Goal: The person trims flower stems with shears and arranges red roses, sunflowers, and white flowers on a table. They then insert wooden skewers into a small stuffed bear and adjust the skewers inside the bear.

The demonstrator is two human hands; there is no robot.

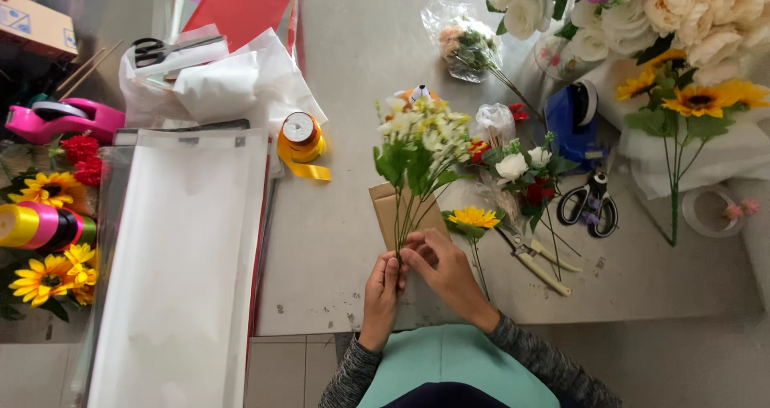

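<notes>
Both hands meet at the near edge of the grey table (345, 240). The left hand (382, 292) and the right hand (439, 268) have their fingers closed on the thin green stems of a small bunch of white and pale yellow flowers (421, 139) — it stands up above a piece of brown cardboard (385, 208). Just right of it lie a single sunflower (473, 217) and pruning shears (533, 260); black scissors (592, 206) lie further right.

grey table (345, 240), yellow ribbon spool (301, 135), scissors (590, 205)
</notes>
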